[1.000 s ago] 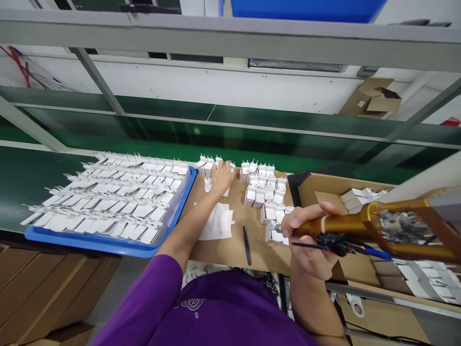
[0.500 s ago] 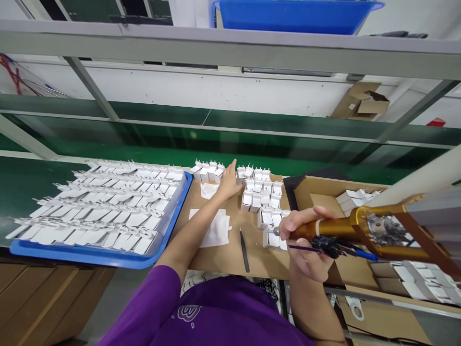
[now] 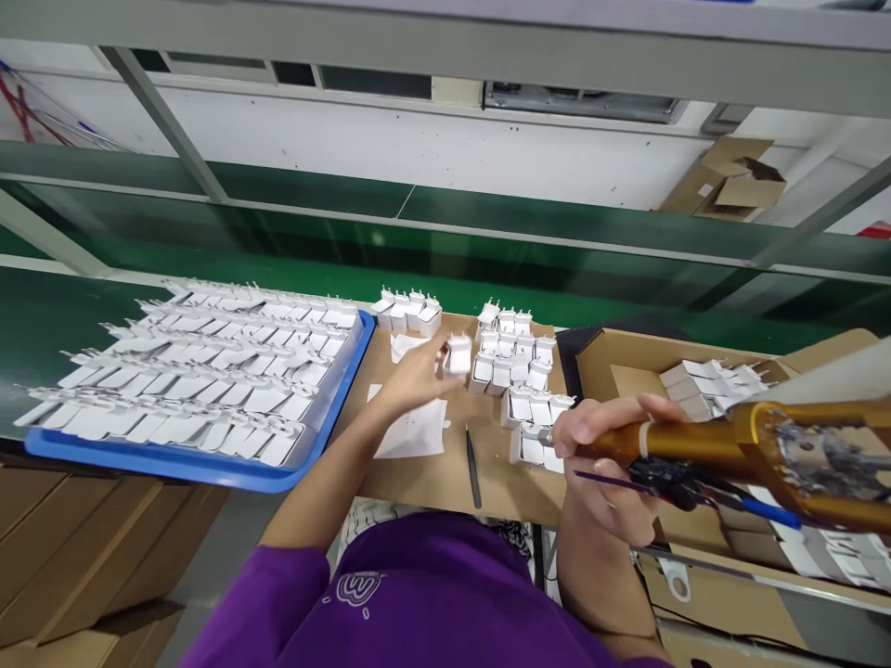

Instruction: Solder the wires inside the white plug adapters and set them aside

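My left hand (image 3: 416,376) is closed on one small white box (image 3: 458,355) with a raised flap, held above the brown cardboard sheet (image 3: 508,492). My right hand (image 3: 613,473) grips a gold cylindrical power tool (image 3: 686,445) with a black-and-blue part along its underside. The tool's metal tip points left, over the nearest of the grouped white boxes (image 3: 511,371); whether it touches them I cannot tell. Black tweezers (image 3: 472,468) lie on the cardboard between my hands. White sheets (image 3: 414,434) lie under my left forearm.
A blue tray (image 3: 292,478) at left carries rows of white flapped pieces (image 3: 229,371). More white boxes (image 3: 407,313) stand at the cardboard's far edge. On the right, a cardboard carton (image 3: 599,357) contains white boxes. A shelf frame (image 3: 445,42) crosses above.
My left hand has drawn back toward me from the far boxes, now with a white box in it. The right hand keeps its hold on the tool. The view has tilted downward.
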### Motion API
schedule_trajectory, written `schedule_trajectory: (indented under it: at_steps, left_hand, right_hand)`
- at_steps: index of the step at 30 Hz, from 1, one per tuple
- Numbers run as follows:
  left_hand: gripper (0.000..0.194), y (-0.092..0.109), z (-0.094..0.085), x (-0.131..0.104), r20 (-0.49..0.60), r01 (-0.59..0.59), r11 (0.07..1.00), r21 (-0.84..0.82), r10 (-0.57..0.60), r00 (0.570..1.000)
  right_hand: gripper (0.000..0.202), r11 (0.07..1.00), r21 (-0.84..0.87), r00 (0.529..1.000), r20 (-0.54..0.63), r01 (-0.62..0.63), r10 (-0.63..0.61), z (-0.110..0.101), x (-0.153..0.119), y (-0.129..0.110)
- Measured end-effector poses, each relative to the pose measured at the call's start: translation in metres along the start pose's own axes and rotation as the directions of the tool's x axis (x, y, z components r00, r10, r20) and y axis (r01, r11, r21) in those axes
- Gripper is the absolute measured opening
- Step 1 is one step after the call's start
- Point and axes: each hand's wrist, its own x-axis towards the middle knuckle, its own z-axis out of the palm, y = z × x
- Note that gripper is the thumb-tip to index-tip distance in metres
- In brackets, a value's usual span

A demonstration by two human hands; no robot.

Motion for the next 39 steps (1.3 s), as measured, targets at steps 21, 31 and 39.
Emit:
schedule_trajectory:
  at_steps: [21,31,39]
  left_hand:
    - [0.039,-0.041,0.067,-0.134,-0.009,0.093,0.788,-0.609,-0.123,0.992]
    - [0.049,-0.046,0.092,-0.133,-0.223,-0.229,0.972,-0.055,0.212,0.952]
    - [0.028,-0.011,0.076,-0.107,-0.201,-0.193,0.962,-0.191,0.154,0.967]
  right_hand:
    - [0.043,0.998,0.056,1.0,-0.023,0.008,-0.006,0.007,0.004,0.0]
    - [0.044,0.987,0.146,0.998,0.019,-0.067,0.065,0.012,-0.001,-0.011]
    - [0.062,0.996,0.053,0.984,0.164,-0.073,0.063,0.008,-0.007,-0.011]
